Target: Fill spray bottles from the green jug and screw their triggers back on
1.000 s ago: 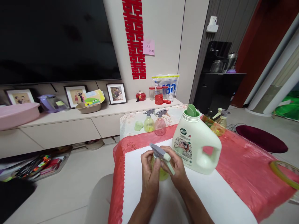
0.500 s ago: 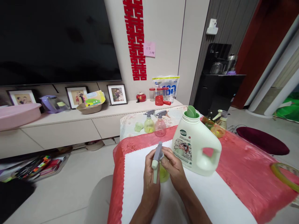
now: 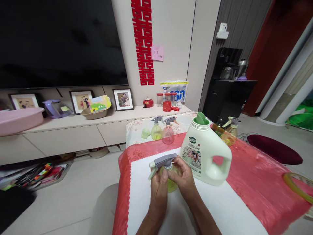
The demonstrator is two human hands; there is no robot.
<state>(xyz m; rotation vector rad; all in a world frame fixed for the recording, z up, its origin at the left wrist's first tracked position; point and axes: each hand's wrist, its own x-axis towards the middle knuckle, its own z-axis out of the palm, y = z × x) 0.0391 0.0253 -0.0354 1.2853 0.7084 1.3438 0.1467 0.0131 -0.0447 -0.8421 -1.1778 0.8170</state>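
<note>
Both hands are closed around the neck of a spray bottle (image 3: 171, 186) with yellow-green liquid in it. Its grey trigger head (image 3: 162, 161) has a pale green nozzle and lever, which point left. My left hand (image 3: 158, 192) grips from the left, thumb at the collar below the head. From the right, my right hand (image 3: 184, 179) pinches the collar and rear of the head. Much of the bottle is hidden by the fingers. Right beside it stands a large pale green jug (image 3: 206, 153), uncapped, with a green scoop-like piece (image 3: 200, 118) in its mouth.
Behind the hands stand a yellowish spray bottle (image 3: 156, 132) and a pink one (image 3: 168, 134), beside a crumpled green piece (image 3: 145, 133). Another spray bottle (image 3: 230, 135) is behind the jug. A tape roll (image 3: 297, 186) lies at the right on the red table cover (image 3: 264, 176).
The trigger head has turned from pointing toward me to pointing left. My hands have shifted their fingers around the collar; the bottle stays in about the same place.
</note>
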